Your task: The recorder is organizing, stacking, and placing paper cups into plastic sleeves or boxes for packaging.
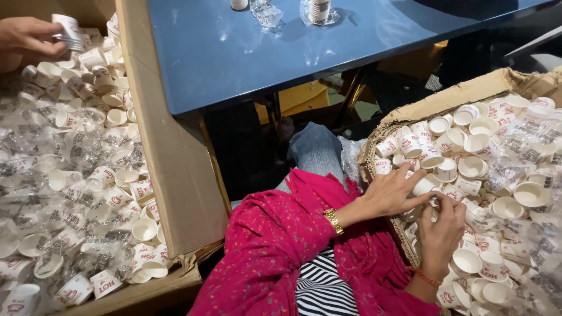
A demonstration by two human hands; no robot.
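White paper cups (422, 186) sat nested in a short stack between my two hands, at the near edge of the right-hand cardboard box (445, 96). My left hand (391, 193) closed its fingers around the stack's side, steadying it, while my right hand (442, 231) pinched its lower end from beneath, probably to keep the cups aligned. Loose cups (474, 167) and crumpled plastic sleeves (527, 143) filled the box around them. Across the gap, another person's hand (26, 38) gripped a cup (69, 30) over a second box (167, 158) beside the blue table (263, 47).
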